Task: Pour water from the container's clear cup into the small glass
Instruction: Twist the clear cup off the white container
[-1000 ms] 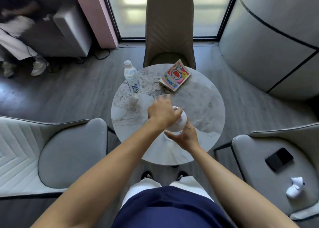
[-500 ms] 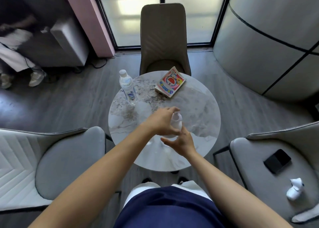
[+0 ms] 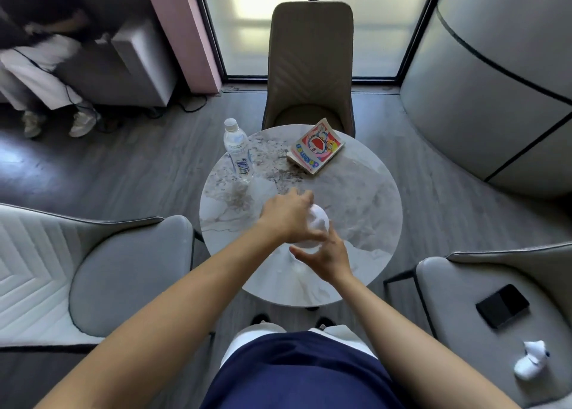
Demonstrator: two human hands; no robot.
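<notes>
The round marble desk [image 3: 356,192] carries a water bottle [image 3: 236,148] at its far left edge and a comic book [image 3: 315,150] at the far side, both well apart from the hands. Near the middle, the left hand [image 3: 286,217] wraps from above around a pale, rounded container [image 3: 318,221], while the right hand [image 3: 326,254] cups it from below and the near side – both hands are closed on it.

The clear cup and the small glass cannot be picked out; the hands hide them, or they are too faint against the marble.

The risk, as I judge it: the container looks smooth and rounded, so a twisting or lifting motion could make it slip and spill onto the desk – or reach the comic book.

The container seems to lean, its long axis tilted away from the person with its rounded top pointing up and to the far side, though blur makes this uncertain.
</notes>
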